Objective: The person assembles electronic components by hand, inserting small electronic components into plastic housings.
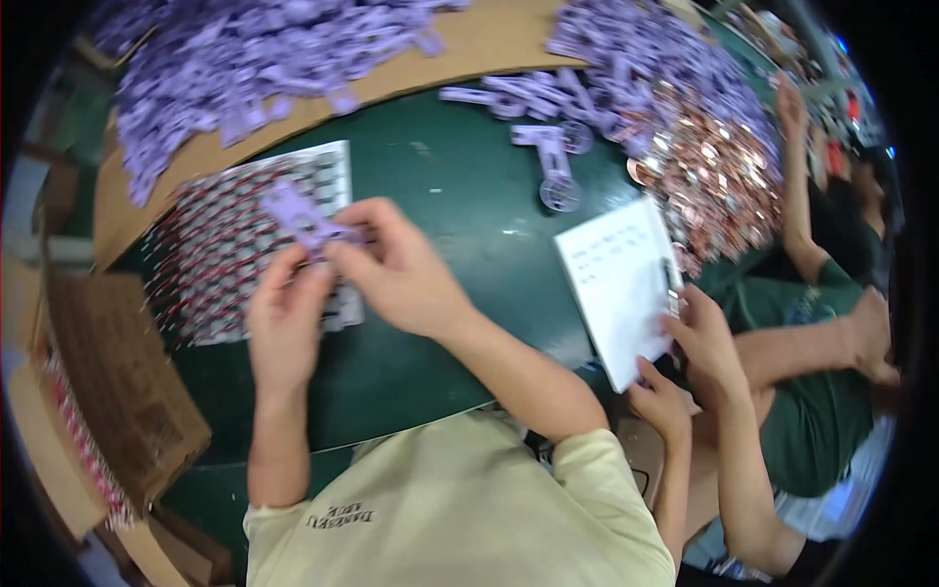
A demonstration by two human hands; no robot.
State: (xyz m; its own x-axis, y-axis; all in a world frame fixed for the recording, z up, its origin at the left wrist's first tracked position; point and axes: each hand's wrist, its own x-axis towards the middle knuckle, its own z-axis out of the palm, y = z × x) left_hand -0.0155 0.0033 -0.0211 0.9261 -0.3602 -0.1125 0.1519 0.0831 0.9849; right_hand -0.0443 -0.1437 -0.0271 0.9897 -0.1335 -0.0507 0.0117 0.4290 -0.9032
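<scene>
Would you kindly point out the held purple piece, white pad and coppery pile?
Held purple piece (299,215): head view, flat body.
White pad (621,301): head view, its page.
Coppery pile (716,186): head view, its middle.

lilac piece (293,208), dark green table (440,186), coppery discs (722,181)

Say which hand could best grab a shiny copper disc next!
Probably the right hand: it's nearer the copper-coloured discs. The left hand is farther, though both are at the purple plastic piece.
</scene>
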